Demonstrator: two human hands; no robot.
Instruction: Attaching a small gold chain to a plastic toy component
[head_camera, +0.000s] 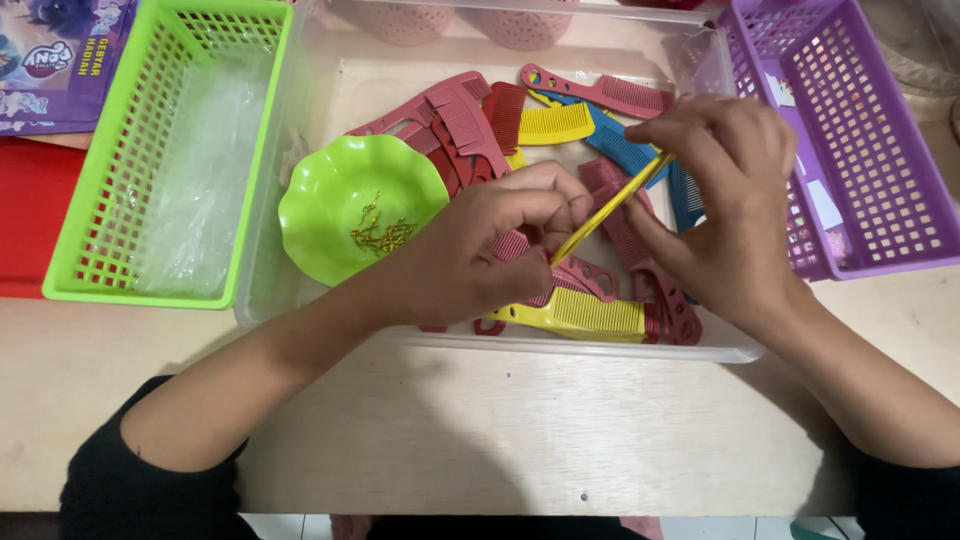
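Left hand (480, 250) hides yellow comb's (610, 205) end.

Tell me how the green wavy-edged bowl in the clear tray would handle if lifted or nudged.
The green bowl looks like thin moulded plastic, so probably light and stiff. Its shallow, wide shape suggests it would slide rather than tip when nudged. The small gold chain pieces lying loose inside would likely shift or spill if it were tilted. Neither the left hand nor the right hand touches it.

The bowl (350, 215) is bright green with tiny gold chains (380, 236) inside. One basket (160, 150) is green, another basket (860, 150) purple. The combs (560, 130) are red, yellow and blue. The surface (520, 430) is pale wood.
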